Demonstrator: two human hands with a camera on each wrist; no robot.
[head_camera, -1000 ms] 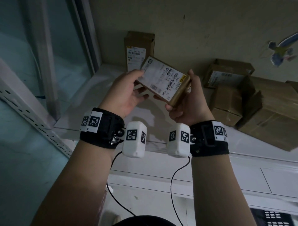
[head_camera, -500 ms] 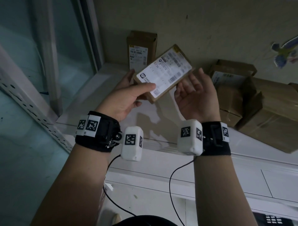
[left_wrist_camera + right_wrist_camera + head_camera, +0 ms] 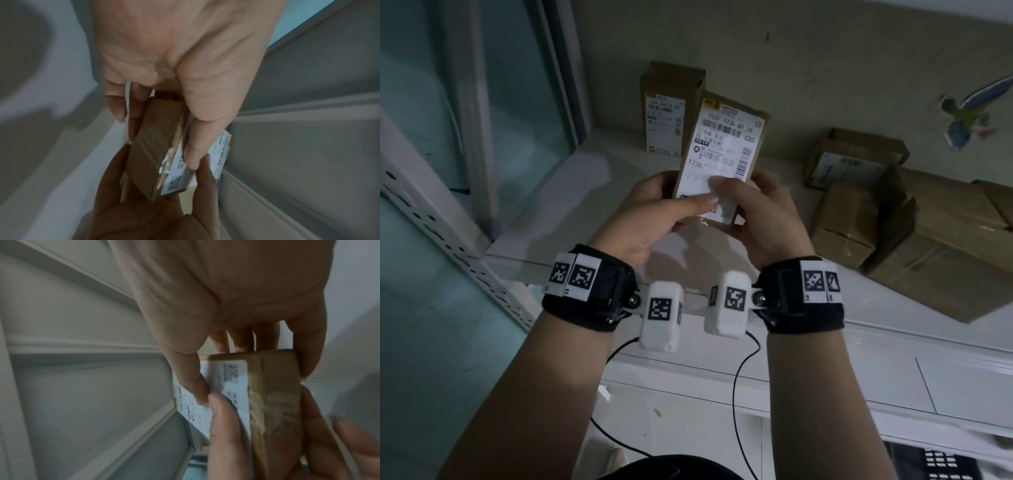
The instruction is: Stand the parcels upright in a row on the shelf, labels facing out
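A flat brown parcel [image 3: 726, 150] with a white shipping label is held upright above the white shelf [image 3: 592, 192], label toward me. My left hand [image 3: 654, 212] grips its lower left, thumb across the label. My right hand [image 3: 763, 216] grips its lower right edge. The wrist views show the parcel [image 3: 156, 146] [image 3: 273, 394] pinched between thumbs and fingers of both hands. Another labelled parcel [image 3: 671, 109] stands upright against the wall behind it, label out.
A heap of brown cardboard boxes [image 3: 893, 212] lies at the right of the shelf, one with a label [image 3: 839, 168] tilted up. A window frame [image 3: 479, 102] bounds the left. A bird sticker [image 3: 969, 113] is on the wall.
The parcel has turned from lying slanted to standing upright with its label toward me. My right hand, which was off it half a second ago, now grips its lower right edge.
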